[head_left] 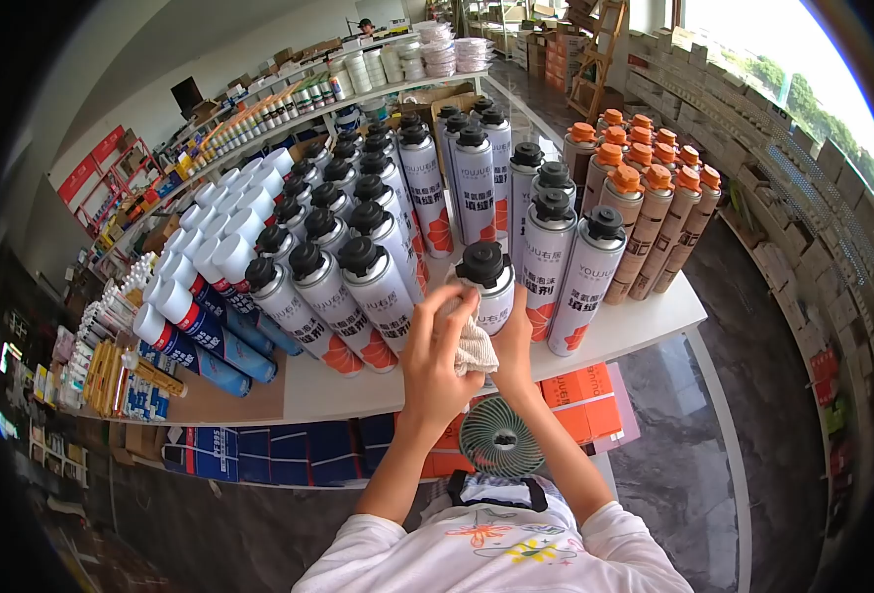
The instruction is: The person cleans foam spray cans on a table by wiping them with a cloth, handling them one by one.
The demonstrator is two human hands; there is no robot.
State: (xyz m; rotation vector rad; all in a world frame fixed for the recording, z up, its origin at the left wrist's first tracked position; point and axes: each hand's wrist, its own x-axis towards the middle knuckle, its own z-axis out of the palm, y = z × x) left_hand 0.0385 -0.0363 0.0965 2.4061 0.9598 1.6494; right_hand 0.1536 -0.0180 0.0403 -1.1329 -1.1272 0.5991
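A white foam sealant can (497,308) with a black cap is held upright in front of me, above the front edge of the table. My right hand (516,346) is wrapped round its right side. In my left hand (434,341) a pale cloth (477,348) is bunched up and pressed against the can's left side. Like cans stand close by on both sides: a can (376,296) just left of my left hand and another can (585,287) to the right. My hands hide the held can's lower part.
Orange-capped brown cans (645,217) crowd the right end of the white table (645,321). Blue cans with white caps (205,331) fill the left. Beneath are orange boxes (580,400), blue boxes (289,455) and a round green fan (501,437). Stocked shelves (358,99) stand behind.
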